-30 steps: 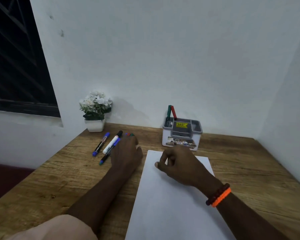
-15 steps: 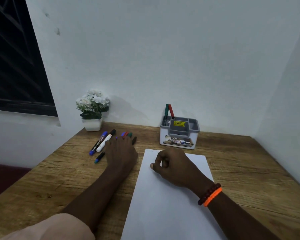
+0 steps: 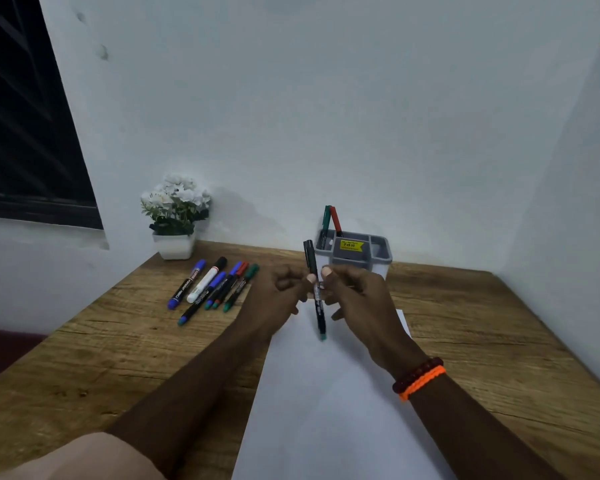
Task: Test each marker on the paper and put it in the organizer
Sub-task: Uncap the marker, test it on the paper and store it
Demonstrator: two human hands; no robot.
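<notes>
Both hands, left [image 3: 280,293] and right [image 3: 355,296], pinch one marker [image 3: 316,292] upright over the paper [image 3: 326,403], cap end up, organizer [image 3: 378,251] just behind.

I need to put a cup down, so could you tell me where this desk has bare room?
The wooden desk is bare right of the white paper sheet and grey organizer, and near left of the sheet. Crowded: the loose markers beside the white flower pot.

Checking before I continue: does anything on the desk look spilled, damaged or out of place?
Nothing stands out. Both hands hold one black marker above the clean paper; two markers stand in the organizer.
</notes>
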